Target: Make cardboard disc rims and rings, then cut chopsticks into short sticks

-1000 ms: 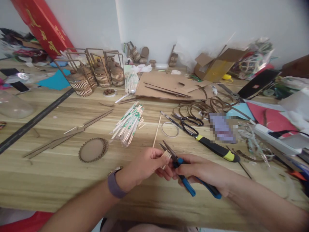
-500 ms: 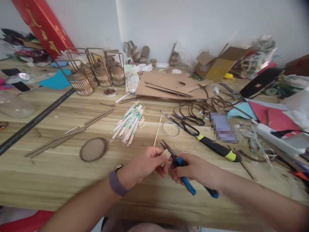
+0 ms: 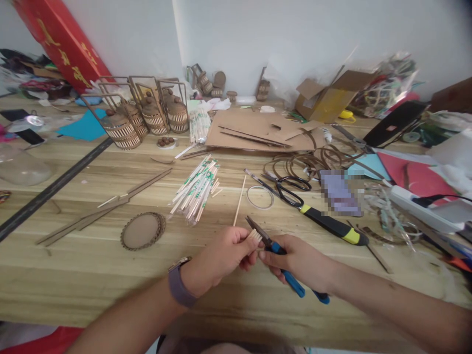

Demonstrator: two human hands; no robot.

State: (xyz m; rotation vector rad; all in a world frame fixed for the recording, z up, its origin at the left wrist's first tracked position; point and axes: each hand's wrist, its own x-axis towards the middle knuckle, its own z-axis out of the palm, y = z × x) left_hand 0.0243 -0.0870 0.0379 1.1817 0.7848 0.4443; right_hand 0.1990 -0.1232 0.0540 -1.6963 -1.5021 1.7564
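Note:
My left hand (image 3: 224, 253) is closed on a small bundle of short wooden sticks (image 3: 255, 234), pinched between thumb and fingers. A long thin stick (image 3: 240, 200) runs up from behind this hand; whether it is held or lies on the table I cannot tell. In my right hand (image 3: 291, 258) are blue-handled needle-nose pliers (image 3: 271, 244), my fingers wrapped round the grips. Their dark jaws point up and left, close beside the stick ends, and look nearly together. Left of the hands lies a pile of paper-wrapped chopsticks (image 3: 195, 191), with a few short cut pieces (image 3: 216, 187) by it.
A round cardboard disc (image 3: 143, 231) and brown strips (image 3: 103, 209) lie at left. A tape ring (image 3: 260, 197), black scissors (image 3: 291, 191) and a black-and-yellow handled tool (image 3: 332, 223) are at right. Behind stand several small lidded baskets (image 3: 123, 130) and flat cardboard (image 3: 236, 130).
The pliers' jaws, spread apart before, have come nearly together beside the sticks. The handles have drawn closer to each other. My left hand keeps its hold, and the view has shifted slightly.

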